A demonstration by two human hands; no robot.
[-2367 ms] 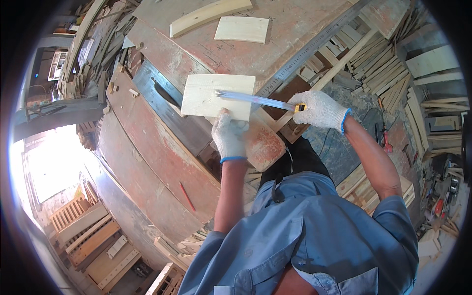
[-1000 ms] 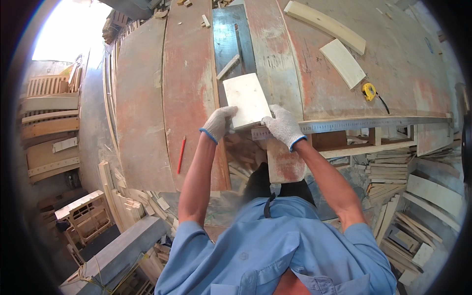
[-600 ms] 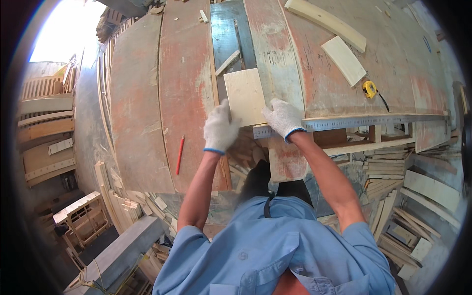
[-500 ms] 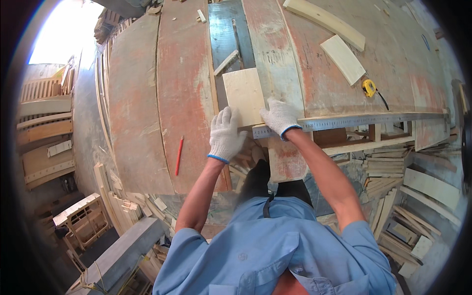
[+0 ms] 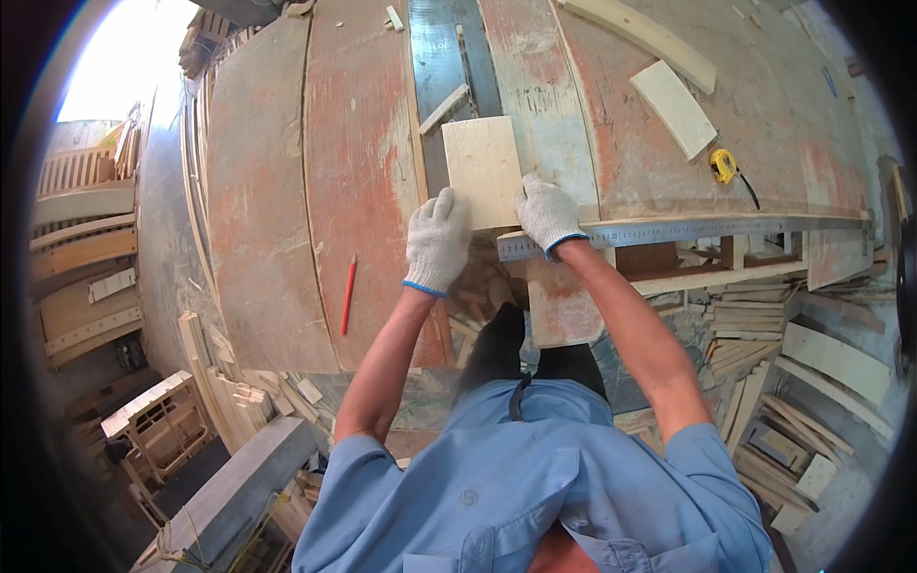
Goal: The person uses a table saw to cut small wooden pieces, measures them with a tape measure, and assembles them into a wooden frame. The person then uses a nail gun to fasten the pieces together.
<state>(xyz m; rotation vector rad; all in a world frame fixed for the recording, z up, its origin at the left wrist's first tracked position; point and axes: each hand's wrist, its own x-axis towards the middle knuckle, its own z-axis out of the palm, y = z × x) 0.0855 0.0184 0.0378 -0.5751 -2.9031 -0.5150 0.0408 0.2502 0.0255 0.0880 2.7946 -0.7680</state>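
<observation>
Wooden board [image 5: 482, 170]; left hand [image 5: 437, 242] loosely outstretched at left edge; right hand [image 5: 549, 215] curled at right, grip unclear

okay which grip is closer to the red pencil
Left. Your left grip is up and right of the red pencil; your right grip is farther right, at the right edge of the pale board.

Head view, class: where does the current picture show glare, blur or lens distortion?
In the head view, the large white patch at upper left is blown out; in that view too, glare brightens the flat blue-grey metal strip; there also, the white-knit-gloved left hand looks slightly smeared, and seams of the worn red-and-grey wooden tabletop curve.
</observation>
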